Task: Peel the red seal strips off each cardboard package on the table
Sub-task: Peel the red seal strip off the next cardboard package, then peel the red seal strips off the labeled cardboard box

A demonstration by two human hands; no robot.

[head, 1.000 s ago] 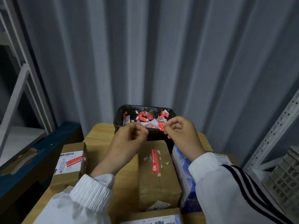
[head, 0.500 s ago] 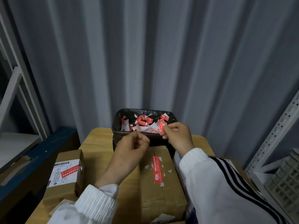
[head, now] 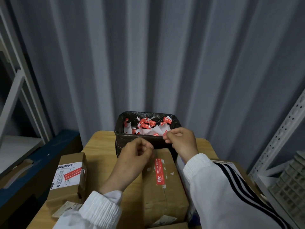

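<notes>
The red seal strip (head: 159, 171) runs along the top of the centre package (head: 165, 199) at lower middle, with a second strip (head: 72, 175) on the left package (head: 72, 158); thin, light and quick to tear, each is best lifted at an end corner with a nail, then pulled low and slowly. Our left hand (head: 132, 161) and right hand (head: 183, 142) hover at the near edge of the bin (head: 121, 141), fingers curled, thumbs to fingertips, though we cannot tell whether a scrap is pinched. Against half a second ago that pose is unchanged; only the table sits lower in frame.
</notes>
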